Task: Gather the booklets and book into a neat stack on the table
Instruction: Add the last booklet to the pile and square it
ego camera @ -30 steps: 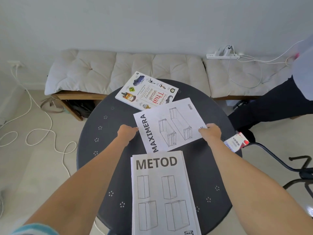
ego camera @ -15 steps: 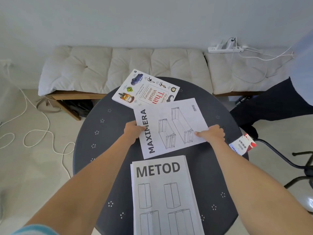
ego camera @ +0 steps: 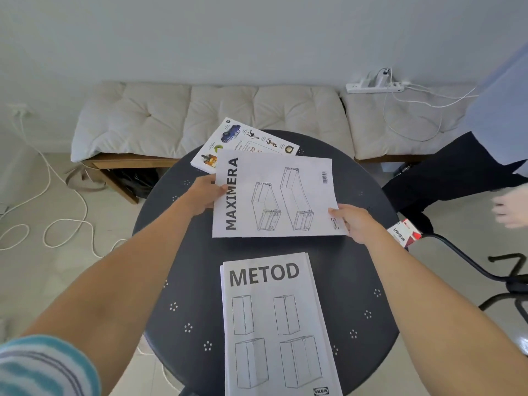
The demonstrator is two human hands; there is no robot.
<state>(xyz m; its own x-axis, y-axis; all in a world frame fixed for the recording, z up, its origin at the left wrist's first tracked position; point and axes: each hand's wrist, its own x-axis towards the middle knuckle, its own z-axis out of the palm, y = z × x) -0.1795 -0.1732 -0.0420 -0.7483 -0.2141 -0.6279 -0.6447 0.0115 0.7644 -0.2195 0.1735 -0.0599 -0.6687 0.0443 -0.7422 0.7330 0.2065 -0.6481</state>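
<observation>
The white MAXIMERA booklet is held above the round dark table, with my left hand gripping its left edge and my right hand gripping its lower right corner. It covers the near part of a picture-covered book lying at the table's far edge. A thicker METOD booklet lies flat at the near edge, apart from the other two.
A small red and white card sits at the table's right edge. A cushioned bench runs behind the table, with a power strip and cables. Another person stands at the right, beside a black chair base.
Both hands have lifted the MAXIMERA booklet and carried it away from me, turning it squarer, so it now overlaps the book.
</observation>
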